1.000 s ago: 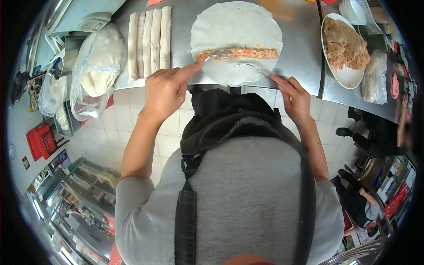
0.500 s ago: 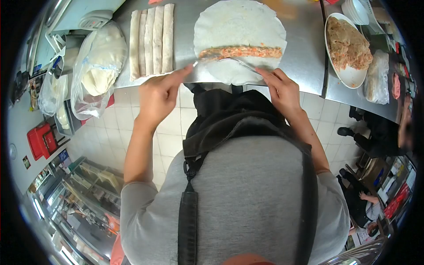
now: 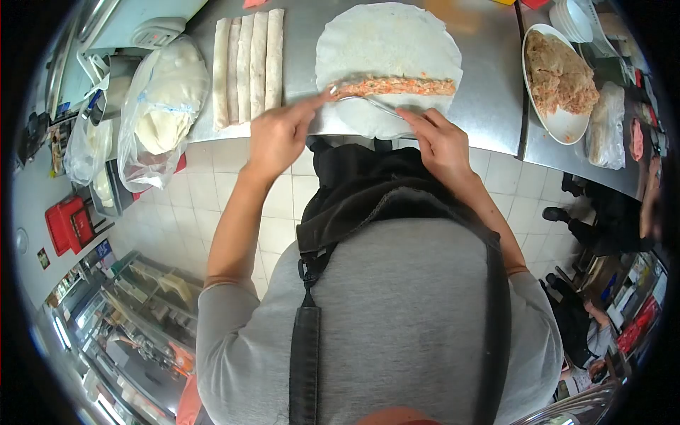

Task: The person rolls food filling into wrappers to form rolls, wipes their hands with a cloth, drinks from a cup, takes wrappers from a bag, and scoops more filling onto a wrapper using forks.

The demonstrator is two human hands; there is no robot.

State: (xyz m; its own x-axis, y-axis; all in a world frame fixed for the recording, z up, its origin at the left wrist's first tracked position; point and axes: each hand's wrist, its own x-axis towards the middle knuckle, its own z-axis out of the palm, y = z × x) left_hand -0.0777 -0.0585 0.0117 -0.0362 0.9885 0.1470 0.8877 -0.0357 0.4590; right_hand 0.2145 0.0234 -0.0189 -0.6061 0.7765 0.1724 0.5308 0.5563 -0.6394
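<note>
A thin white round dough sheet (image 3: 388, 42) lies on the steel counter. Across its lower part runs a strip of orange-flecked filling (image 3: 397, 86). My right hand (image 3: 443, 145) grips the handle of a metal spoon (image 3: 382, 108), whose head rests by the strip's lower left edge. At the left end of the strip, the stretched index finger of my left hand (image 3: 278, 138) touches the filling. The other fingers of that hand are curled and seem to hold nothing. To the left of the sheet, several pale rolls (image 3: 256, 67) lie side by side.
A white oval dish (image 3: 563, 131) of filling stands on the right beside a plastic-wrapped packet (image 3: 607, 127). Stacked white bowls (image 3: 571, 21) sit behind it. Bagged dough (image 3: 159, 127) lies on the left near a metal pitcher (image 3: 117, 85). Other people are at the lower right.
My left hand has moved right and its fingertip has come onto the left end of the filling. My right hand and the spoon have shifted slightly left.
</note>
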